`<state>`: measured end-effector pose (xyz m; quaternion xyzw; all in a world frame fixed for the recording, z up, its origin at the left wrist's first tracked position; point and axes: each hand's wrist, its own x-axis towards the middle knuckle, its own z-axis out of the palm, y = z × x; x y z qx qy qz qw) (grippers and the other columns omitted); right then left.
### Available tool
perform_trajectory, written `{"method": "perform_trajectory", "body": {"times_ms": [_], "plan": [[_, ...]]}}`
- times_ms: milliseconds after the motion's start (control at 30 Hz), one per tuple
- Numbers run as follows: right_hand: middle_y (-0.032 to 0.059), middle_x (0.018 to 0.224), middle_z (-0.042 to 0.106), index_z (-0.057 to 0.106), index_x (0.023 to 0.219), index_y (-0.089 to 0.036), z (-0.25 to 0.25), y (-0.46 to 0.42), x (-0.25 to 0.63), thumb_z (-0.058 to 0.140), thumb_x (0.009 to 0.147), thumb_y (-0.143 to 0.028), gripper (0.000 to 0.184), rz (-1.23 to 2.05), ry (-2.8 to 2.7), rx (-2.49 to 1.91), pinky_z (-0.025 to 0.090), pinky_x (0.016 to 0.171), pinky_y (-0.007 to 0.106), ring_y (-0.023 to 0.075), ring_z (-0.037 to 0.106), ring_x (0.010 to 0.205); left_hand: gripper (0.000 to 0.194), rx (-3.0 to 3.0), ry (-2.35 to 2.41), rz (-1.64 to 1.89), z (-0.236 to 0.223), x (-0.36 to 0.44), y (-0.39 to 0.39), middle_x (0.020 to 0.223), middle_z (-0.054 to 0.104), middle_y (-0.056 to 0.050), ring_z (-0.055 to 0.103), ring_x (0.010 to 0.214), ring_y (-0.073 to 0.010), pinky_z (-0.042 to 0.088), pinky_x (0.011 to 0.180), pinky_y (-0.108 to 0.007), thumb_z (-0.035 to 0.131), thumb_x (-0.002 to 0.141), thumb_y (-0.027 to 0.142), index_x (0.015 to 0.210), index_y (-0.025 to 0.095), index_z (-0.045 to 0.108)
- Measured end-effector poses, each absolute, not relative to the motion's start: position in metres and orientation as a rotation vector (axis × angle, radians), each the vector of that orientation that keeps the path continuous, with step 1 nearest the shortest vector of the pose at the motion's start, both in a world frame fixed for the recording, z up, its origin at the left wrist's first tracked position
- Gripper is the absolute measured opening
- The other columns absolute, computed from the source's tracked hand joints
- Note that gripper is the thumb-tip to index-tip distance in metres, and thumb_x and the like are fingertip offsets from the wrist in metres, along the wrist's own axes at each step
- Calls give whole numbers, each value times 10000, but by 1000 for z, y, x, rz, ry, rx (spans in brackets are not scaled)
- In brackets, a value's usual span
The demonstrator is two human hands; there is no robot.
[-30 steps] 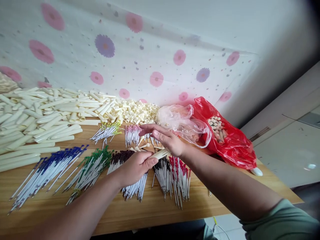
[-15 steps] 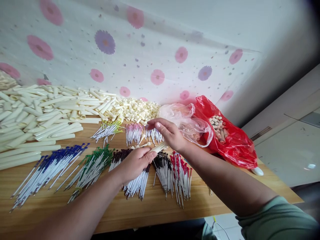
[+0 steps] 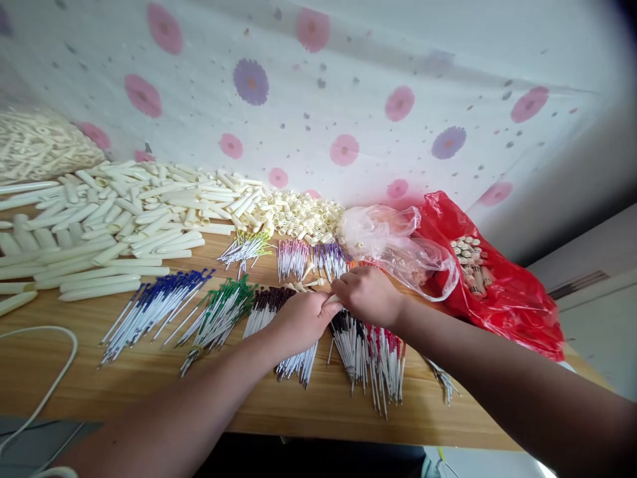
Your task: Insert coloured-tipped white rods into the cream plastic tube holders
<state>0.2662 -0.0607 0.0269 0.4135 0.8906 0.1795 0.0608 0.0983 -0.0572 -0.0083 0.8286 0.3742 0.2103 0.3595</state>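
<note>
- A cream tube (image 3: pixel 335 301), mostly hidden, is between the two hands above the middle of the desk (image 3: pixel 249 415).
- The left hand (image 3: pixel 302 320) has its fingers closed around the tube, thumb along its upper side.
- The right hand (image 3: pixel 371 292) meets it, fingers curled and bunched at the tube's other end; what exactly they pinch is hidden.
- Under and beside the hands lie white sticks with dark brown tops (image 3: pixel 271 302), black tops (image 3: pixel 351 345) and red tops (image 3: pixel 385 362).
- Further left are green-topped sticks (image 3: pixel 221 318), then blue-topped sticks (image 3: pixel 154 309).
- Behind lie yellow-topped sticks (image 3: pixel 246 245), pink-topped sticks (image 3: pixel 292 259) and purple-topped sticks (image 3: pixel 329 259).
- Along the back, a heap of cream tubes (image 3: pixel 164 199) adjoins a pile of short cream pieces (image 3: pixel 303 216).
- On the right, a clear plastic bag (image 3: pixel 393 239) touches a red bag (image 3: pixel 512 302) holding capped pieces (image 3: pixel 472 262).
</note>
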Motion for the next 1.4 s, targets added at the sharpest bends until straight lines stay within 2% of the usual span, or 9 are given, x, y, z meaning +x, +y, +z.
{"method": "perform_trajectory", "body": {"times_ms": [167, 233, 333, 500, 867, 1000, 1200, 1300, 1400], "plan": [[89, 895, 663, 631, 966, -137, 51, -61, 270, 587, 861, -289, 190, -85, 3017, 1242, 456, 706, 324, 200, 604, 824, 346, 1995, 850, 615, -9, 98, -54, 725, 564, -15, 504, 683, -155, 375, 635, -266, 340, 924, 386, 723, 169, 520], [98, 1006, 645, 559, 1150, -147, 55, -62, 269, 532, 896, -392, 354, -556, 3208, 1344, 481, 794, 334, 191, 602, 933, 351, 1941, 775, 615, -9, 98, -54, 689, 512, 8, 463, 644, -136, 363, 606, -250, 339, 926, 407, 710, 175, 490], [100, 1040, 625, 492, 1231, -154, 50, -59, 263, 377, 962, -424, 398, -968, 3349, 1619, 478, 862, 359, 174, 590, 983, 359, 1926, 758, 565, -7, 97, -59, 605, 416, 39, 388, 568, -116, 315, 548, -239, 354, 917, 430, 659, 188, 420], [80, 990, 633, 516, 1187, -168, 43, -54, 253, 351, 970, -445, 389, -1227, 3388, 1649, 462, 899, 371, 172, 582, 990, 353, 1935, 742, 533, 0, 92, -66, 578, 389, 48, 341, 537, -108, 271, 525, -242, 357, 916, 416, 644, 193, 390], [121, 1168, 608, 451, 1263, -152, 59, -64, 248, 323, 975, -465, 445, -1665, 3260, 1382, 442, 979, 396, 184, 552, 1154, 367, 1822, 650, 603, -4, 92, -63, 567, 361, 55, 325, 522, -103, 271, 508, -247, 382, 902, 466, 652, 198, 393], [122, 1078, 636, 502, 1191, -116, 71, -59, 250, 338, 979, -394, 386, -1182, 3382, 1372, 481, 903, 363, 176, 612, 1022, 390, 1666, 661, 697, -5, 93, -60, 542, 337, 65, 286, 483, -87, 249, 467, -230, 431, 880, 509, 645, 200, 388], [113, 937, 654, 602, 953, -130, 61, -60, 265, 413, 914, -188, 202, 572, 3085, 1086, 427, 777, 383, 234, 569, 915, 394, 1292, 748, 648, -8, 97, -54, 507, 209, 108, 118, 410, -63, 113, 404, -210, 460, 842, 562, 676, 214, 378], [90, 752, 642, 604, 825, -141, 44, -60, 265, 376, 921, -153, 248, 746, 2790, 1210, 355, 585, 335, 215, 564, 708, 366, 1435, 728, 567, -9, 97, -56, 494, 257, 94, 189, 407, -72, 183, 418, -210, 405, 875, 500, 660, 205, 400], [101, 792, 671, 617, 871, -139, 34, -56, 260, 387, 918, -174, 238, 539, 2643, 1298, 323, 553, 314, 214, 588, 696, 310, 1845, 845, 597, -9, 97, -57, 562, 464, 28, 432, 518, -123, 327, 525, -244, 390, 894, 401, 683, 190, 474]]}}
